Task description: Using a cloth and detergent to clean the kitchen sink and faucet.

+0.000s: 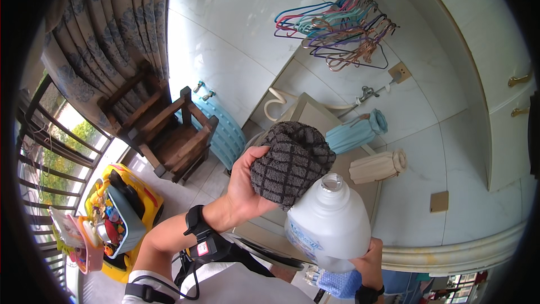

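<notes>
My left hand [247, 190] grips a dark grey checked cloth [291, 160], thick and towel-like, bunched into a rounded shape. My right hand [370, 259] holds a large white plastic bottle [331, 219] low on its side, around the handle area. The bottle bears a printed label and stands close to upright. Its uncapped mouth [332, 182] faces up, right beside the cloth's edge. Most of the right fingers are hidden behind the bottle. Beneath both hands is a beige-topped appliance [316, 118], largely covered by the cloth and bottle.
On the appliance lie a light blue fabric bundle [354, 133] and a beige one [377, 166]. A hose runs to a wall tap [367, 93]. Many hangers [337, 29] hang above. Leftward stand a wooden chair [168, 135], a blue ribbed board [219, 135] and a toy bin [130, 223].
</notes>
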Demonstrator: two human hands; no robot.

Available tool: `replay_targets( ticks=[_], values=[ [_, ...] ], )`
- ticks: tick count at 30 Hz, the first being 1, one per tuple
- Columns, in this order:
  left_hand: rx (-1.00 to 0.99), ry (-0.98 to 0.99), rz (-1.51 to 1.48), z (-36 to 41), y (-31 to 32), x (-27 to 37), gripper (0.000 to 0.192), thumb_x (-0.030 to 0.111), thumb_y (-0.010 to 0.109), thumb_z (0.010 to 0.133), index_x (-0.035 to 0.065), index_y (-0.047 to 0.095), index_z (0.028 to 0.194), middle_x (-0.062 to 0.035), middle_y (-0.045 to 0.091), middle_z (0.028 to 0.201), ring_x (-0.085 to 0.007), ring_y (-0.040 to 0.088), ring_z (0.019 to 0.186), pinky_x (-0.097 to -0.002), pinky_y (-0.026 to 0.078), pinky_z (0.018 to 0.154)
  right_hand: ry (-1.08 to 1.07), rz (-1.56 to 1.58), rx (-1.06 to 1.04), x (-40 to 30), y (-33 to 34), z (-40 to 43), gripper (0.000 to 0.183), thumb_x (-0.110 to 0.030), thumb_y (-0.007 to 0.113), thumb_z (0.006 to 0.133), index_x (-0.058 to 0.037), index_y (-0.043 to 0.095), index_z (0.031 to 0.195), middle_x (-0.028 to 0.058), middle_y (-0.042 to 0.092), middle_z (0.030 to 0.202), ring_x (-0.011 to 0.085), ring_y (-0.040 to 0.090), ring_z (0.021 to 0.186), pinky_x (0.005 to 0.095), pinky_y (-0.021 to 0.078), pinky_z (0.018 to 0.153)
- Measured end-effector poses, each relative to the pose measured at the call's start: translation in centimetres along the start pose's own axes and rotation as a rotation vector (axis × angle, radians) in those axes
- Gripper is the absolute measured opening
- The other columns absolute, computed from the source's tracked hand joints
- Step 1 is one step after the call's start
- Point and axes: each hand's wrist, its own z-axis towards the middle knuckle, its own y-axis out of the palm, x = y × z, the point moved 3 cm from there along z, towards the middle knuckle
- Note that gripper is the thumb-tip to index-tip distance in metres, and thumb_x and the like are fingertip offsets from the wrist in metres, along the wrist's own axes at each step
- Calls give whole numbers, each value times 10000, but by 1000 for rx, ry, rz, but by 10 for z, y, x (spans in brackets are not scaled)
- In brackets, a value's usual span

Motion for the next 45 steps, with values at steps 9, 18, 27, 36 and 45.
replay_targets(
  ticks=[9, 18, 27, 36, 45],
  values=[
    [62, 54, -10, -20, 1, 7, 452, 286, 443, 767, -10, 526, 1098, -161, 535, 1131, -303, 501, 1055, -402, 319, 980, 18, -25, -42, -16, 13, 6, 246, -10, 698, 613, 60, 588, 821, 71, 631, 749, 79, 565, 695, 222, 452, 612],
    [72, 76, -10, -31, -6, 13, 456, 299, 435, 777, -11, 524, 1099, -154, 539, 1128, -290, 511, 1043, -392, 335, 969, -16, -63, -76, -21, 20, 11, 246, 0, 695, 611, 59, 591, 826, 75, 632, 766, 90, 575, 704, 227, 455, 630],
    [30, 124, -24, -39, -11, 24, 450, 298, 436, 780, -11, 524, 1095, -151, 546, 1117, -287, 517, 1031, -389, 342, 961, -24, -134, -122, -25, 25, 19, 246, 22, 654, 584, 63, 588, 818, 88, 631, 756, 113, 580, 701, 241, 455, 638],
    [63, 154, -26, -44, -19, 33, 435, 296, 443, 780, -9, 529, 1078, -140, 553, 1106, -275, 519, 1020, -383, 339, 960, -31, -155, -132, -32, 35, 26, 240, 19, 651, 571, 75, 584, 794, 101, 629, 748, 114, 580, 699, 244, 453, 634],
    [37, 178, -58, -51, -30, 44, 432, 293, 436, 782, -11, 533, 1073, -141, 554, 1103, -276, 517, 1023, -390, 333, 963, -18, -233, -150, -38, 43, 33, 252, 6, 662, 572, 65, 589, 806, 118, 634, 756, 125, 588, 708, 250, 455, 646]
  ],
)
